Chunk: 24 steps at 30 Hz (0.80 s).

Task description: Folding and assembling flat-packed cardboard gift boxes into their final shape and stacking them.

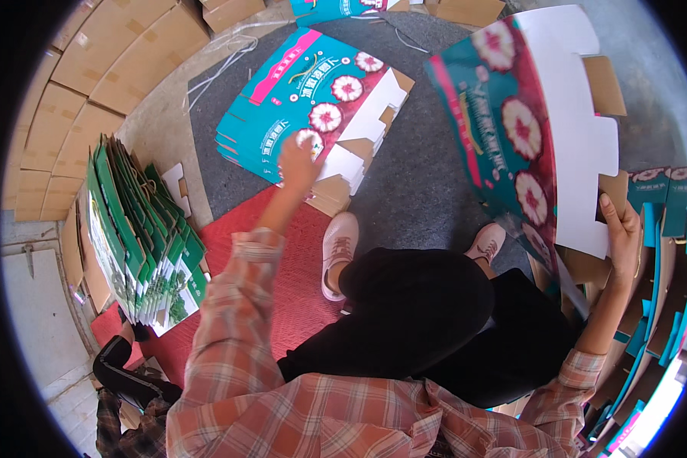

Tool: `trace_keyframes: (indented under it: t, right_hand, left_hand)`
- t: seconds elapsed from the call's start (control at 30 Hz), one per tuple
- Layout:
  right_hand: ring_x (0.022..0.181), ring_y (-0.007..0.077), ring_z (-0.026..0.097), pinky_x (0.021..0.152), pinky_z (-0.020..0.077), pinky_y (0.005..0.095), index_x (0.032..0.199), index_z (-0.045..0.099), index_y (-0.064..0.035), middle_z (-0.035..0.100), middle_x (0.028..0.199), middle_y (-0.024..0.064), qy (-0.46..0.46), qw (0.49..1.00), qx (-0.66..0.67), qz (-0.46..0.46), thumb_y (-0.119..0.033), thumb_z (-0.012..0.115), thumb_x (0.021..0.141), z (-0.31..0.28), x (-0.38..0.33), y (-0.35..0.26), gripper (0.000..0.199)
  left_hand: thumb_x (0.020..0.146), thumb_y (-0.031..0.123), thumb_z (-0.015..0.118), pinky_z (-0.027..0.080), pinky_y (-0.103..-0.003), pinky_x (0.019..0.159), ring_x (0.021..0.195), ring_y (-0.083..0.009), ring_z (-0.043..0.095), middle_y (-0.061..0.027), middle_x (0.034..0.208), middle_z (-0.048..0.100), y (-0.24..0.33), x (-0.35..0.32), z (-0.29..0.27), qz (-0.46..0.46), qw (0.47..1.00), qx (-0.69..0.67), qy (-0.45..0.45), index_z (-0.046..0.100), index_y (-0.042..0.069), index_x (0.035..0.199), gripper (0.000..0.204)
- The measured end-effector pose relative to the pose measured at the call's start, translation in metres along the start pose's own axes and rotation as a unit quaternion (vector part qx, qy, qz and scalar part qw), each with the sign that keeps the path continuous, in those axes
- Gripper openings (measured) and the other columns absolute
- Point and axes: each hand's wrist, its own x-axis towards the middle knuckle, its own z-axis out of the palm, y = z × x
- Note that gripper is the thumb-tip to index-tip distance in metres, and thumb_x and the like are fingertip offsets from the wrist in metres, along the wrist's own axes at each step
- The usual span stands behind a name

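Observation:
My left hand [298, 162] reaches forward onto a stack of flat teal and magenta printed cartons [305, 99] lying on the grey floor mat [424, 175]; its fingers rest on the top sheet's near edge. My right hand [622, 229] grips the white flap edge of another flat carton [527, 130], which stands tilted up at my right. I sit with black trousers and white shoes below the two hands.
Green folded boxes [141, 237] stand stacked on edge at my left, beside a red mat [282, 259]. Brown cardboard boxes [91, 69] line the upper left. More teal cartons [664, 252] stand at the right edge. Another person's leg [126, 366] shows at lower left.

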Motion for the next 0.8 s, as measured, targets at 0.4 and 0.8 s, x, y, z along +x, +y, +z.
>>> trace_keyframes:
  t: [0.4,0.8]
  right_hand:
    - [0.085,0.0044,0.052,0.078,0.0403,0.0206,0.106,0.066,0.0004,0.063,0.091,-0.0016,0.091,0.992,-0.016,0.082,-0.025,0.062,0.092,-0.001,0.01,0.038,0.029]
    - [0.096,0.0095,0.058,0.087,0.0421,0.0253,0.115,0.062,0.0006,0.067,0.104,0.005,0.026,0.989,0.077,0.128,-0.023,0.061,0.092,0.005,0.022,0.045,0.033]
  left_hand:
    - [0.063,0.034,0.078,0.021,-0.068,0.102,0.141,-0.0387,0.012,-0.0184,0.153,0.012,0.056,-0.043,0.121,0.042,0.957,0.198,-0.206,0.018,0.017,0.148,0.106]
    - [0.063,0.019,0.075,0.016,-0.071,0.102,0.143,-0.0357,0.009,-0.0156,0.154,0.012,0.023,-0.025,0.116,0.012,0.982,0.078,-0.173,0.028,0.033,0.145,0.096]
